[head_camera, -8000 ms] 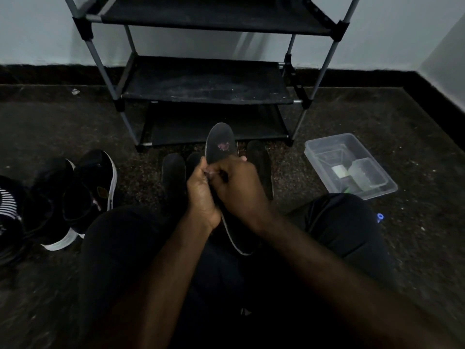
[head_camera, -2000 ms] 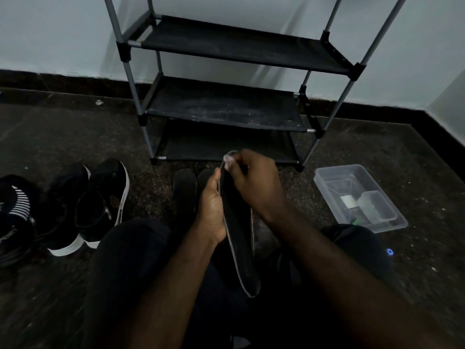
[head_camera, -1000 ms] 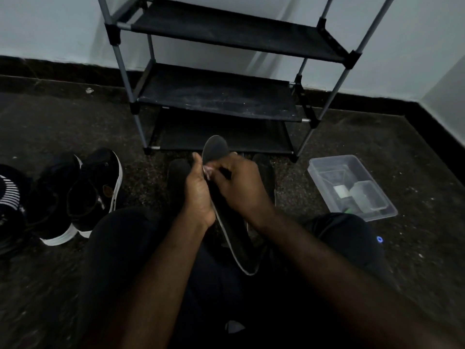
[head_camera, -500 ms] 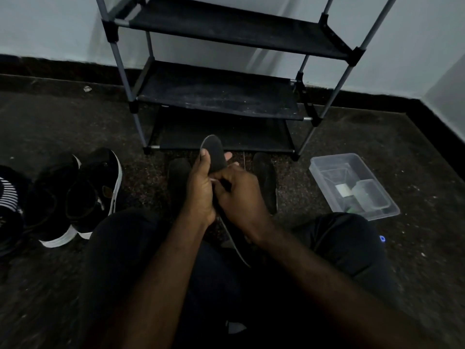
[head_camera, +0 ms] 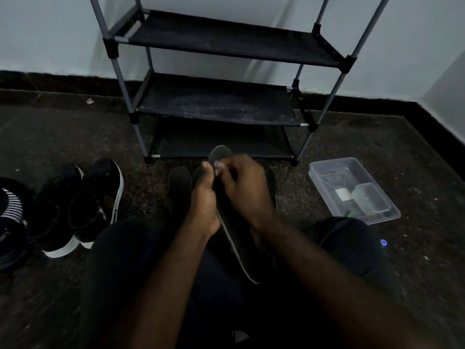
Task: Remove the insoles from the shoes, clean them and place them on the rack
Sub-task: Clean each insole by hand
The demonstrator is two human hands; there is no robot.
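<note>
A dark insole [head_camera: 236, 238] with a pale edge stands tilted over my lap, toe end up in front of the rack. My left hand [head_camera: 203, 205] grips its left side. My right hand [head_camera: 244, 190] pinches a small pale wipe [head_camera: 218, 164] against the insole's upper part. Two black shoes lie on the floor behind my hands, one [head_camera: 180, 185] to the left and one [head_camera: 270, 182] mostly hidden on the right. The black shoe rack [head_camera: 216, 104] stands against the wall with bare shelves.
A clear plastic box [head_camera: 352, 190] with small items sits on the floor at the right. A pair of black sneakers with white soles [head_camera: 83, 205] and a striped shoe [head_camera: 11, 212] lie at the left. My dark-trousered knees fill the foreground.
My right hand has slid the wipe up the insole toward its toe end. The insole has turned slightly, showing more of its face. My left hand keeps its grip.
</note>
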